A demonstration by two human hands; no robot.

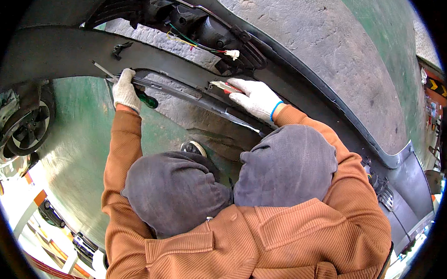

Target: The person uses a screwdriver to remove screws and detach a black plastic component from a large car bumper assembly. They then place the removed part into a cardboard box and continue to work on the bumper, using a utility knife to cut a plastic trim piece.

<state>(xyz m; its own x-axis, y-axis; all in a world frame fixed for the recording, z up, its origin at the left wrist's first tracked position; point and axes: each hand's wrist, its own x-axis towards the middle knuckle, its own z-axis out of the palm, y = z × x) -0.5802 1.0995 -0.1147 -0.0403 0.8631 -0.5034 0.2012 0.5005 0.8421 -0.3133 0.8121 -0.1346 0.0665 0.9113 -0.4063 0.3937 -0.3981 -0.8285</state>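
My left hand [125,93], in a white knit glove, is closed round a screwdriver [104,70]. Its metal shaft points to the far left, and its green and black handle comes out on the other side. The same hand is at the left end of a long dark trim strip [185,95]; I cannot tell whether it also grips the strip. My right hand [257,98], gloved alike with a blue cuff edge, grips a red utility knife [228,87], its metal end pointing left. Both hands are over a large dark car bumper [54,52], which runs across in front of me.
A black grille piece [203,28] with wires and a white connector [232,54] lies on the far side. A small black clip [121,50] sits on the bumper's left part. A car wheel [29,125] stands at left. My shoe [193,148] is on the green floor [79,178].
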